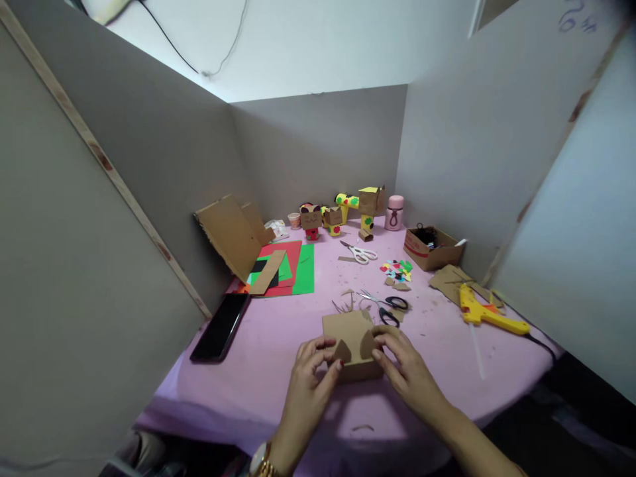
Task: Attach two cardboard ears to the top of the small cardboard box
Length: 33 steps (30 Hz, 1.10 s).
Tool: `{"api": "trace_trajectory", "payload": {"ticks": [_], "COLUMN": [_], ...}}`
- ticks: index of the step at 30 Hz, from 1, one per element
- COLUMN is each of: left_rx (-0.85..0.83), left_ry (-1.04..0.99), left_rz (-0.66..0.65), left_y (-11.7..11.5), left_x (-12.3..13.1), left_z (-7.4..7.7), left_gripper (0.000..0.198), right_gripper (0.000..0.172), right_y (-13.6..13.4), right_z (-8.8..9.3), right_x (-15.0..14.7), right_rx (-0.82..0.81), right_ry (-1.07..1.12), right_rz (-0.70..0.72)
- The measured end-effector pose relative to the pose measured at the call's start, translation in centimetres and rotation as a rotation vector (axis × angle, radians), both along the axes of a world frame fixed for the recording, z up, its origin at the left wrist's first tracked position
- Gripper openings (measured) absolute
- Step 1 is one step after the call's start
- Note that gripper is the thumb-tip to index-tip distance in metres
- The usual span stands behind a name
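Grey partitions, a left panel (169,152), a back panel (318,146) and a right panel (447,146) bearing handwritten purple marks (576,20), enclose a table (268,364) draped in lilac cloth. A knotted wooden strip (79,119) edges the left side. Cables (169,44) trail down a brightly lit pale wall (318,46); below the tabletop, shadow deepens.
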<state>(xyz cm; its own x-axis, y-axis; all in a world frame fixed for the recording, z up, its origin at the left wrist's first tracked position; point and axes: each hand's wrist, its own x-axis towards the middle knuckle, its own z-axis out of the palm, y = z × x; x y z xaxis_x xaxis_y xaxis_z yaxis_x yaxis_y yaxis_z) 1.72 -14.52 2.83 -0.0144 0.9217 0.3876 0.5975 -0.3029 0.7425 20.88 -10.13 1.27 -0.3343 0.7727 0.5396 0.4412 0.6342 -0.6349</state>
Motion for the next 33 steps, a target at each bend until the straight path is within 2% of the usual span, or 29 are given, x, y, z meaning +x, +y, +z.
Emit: {"api": "trace_trajectory", "payload": {"ticks": [7,16,24,33], "left_rx": [0.041,0.049,-0.032,-0.061], "left_ry": [-0.014,-0.043,-0.151,-0.17], "left_rz": [0.029,0.027,0.052,0.031], "left_y": [0.1,0.1,0.1,0.3], "left_x": [0.1,0.0,0.3,-0.1], "left_z": [-0.7,-1.1,-0.9,-0.7], "left_gripper": [0.01,0.01,0.014,0.016], "right_gripper": [0.01,0.01,0.011,0.011], "right_y": [0.0,0.5,0.6,1.1], "right_z": [-0.2,0.9,1.3,1.8], "right_x": [0.0,0.7,0.9,0.9], "right_rx": [-0.018,-0.052,-0.125,-0.229], "right_ry": [-0.009,-0.055,-0.046,0.01], "right_rz": [-0.001,0.092,0.159,0.192]}}
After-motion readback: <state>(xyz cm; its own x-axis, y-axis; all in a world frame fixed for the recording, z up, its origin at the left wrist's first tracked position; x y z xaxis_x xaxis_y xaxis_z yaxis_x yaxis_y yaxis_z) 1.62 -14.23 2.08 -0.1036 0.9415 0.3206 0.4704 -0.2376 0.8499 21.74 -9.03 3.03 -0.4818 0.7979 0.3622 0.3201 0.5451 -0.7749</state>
